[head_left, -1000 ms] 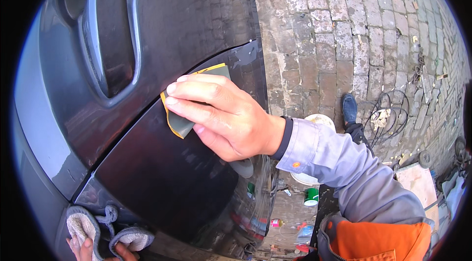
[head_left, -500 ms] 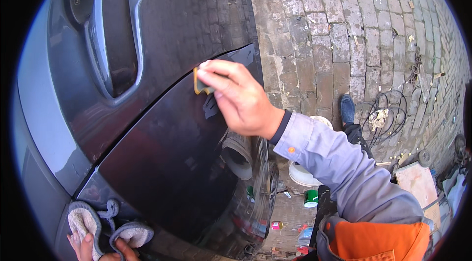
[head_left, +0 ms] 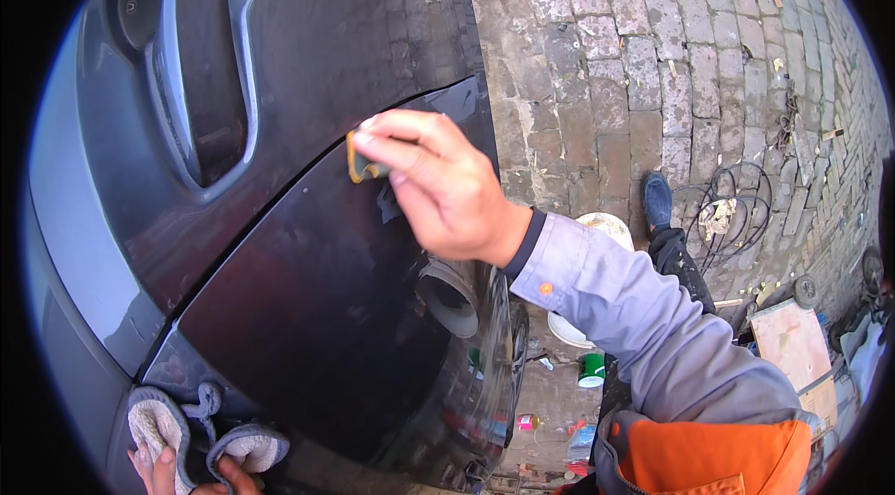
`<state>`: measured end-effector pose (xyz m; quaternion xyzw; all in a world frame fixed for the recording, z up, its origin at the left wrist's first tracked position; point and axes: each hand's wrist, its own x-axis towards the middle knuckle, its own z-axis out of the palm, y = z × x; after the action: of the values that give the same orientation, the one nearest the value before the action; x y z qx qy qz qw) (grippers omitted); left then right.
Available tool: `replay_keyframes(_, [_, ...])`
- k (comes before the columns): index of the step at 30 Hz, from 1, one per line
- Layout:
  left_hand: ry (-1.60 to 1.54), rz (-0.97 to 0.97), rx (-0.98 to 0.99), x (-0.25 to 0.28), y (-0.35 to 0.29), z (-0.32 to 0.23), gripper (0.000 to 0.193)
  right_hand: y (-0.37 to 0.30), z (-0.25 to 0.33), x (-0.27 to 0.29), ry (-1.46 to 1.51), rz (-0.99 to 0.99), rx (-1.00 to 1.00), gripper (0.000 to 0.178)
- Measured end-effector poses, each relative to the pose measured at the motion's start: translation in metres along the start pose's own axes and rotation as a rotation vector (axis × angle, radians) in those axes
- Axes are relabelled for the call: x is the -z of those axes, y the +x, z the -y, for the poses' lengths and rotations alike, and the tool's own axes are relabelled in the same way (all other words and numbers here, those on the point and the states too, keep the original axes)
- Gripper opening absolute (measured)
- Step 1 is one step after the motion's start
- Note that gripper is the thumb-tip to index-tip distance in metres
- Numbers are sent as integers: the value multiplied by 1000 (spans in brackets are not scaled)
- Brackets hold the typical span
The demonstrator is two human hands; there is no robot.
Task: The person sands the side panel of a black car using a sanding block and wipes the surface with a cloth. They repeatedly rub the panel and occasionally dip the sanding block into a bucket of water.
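Note:
My right hand (head_left: 452,187) pinches a small grey pad with a yellow edge (head_left: 355,159) between thumb and fingers. It is over the dark car body panel (head_left: 298,318), just below the slanting gap between this panel and the one above. A grey patch (head_left: 387,206) shows on the panel partly behind my hand. At the lower left, my left hand (head_left: 160,472) has its fingers around a bunched cloth (head_left: 250,446), whitish with a grey border. Only the fingertips of that hand show; the rest is cut off by the picture's edge.
A deep handle recess (head_left: 216,75) is in the upper panel. To the right, brick paving (head_left: 643,66) bears white buckets (head_left: 571,331), a green can (head_left: 591,370), a coiled black cable (head_left: 736,215) and a wooden board (head_left: 791,346). My shoe (head_left: 657,199) stands near the cable.
My right hand with the pad has slid a little to the left along the panel. My left hand stays on the cloth.

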<state>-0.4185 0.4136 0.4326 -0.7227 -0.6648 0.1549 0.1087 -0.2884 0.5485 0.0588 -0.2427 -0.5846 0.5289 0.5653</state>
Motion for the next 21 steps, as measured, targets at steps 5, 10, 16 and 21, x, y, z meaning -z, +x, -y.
replay_keyframes(5, [4, 17, 12, 3, 1, 1, 31, -4, 5, -3, -58, 11, -69, 49])
replay_keyframes(10, [-16, 31, 16, 5, -5, 5, 30, 2, 72, -49, 17, 137, 47, 59])
replay_keyframes(16, [55, 94, 77, 6, -24, 10, 33, 33, 122, -69, 167, -3, 70, 53])
replay_keyframes(21, [56, 106, 80, 7, -26, 10, 34, 44, 112, -54, 153, 47, 108, 53])
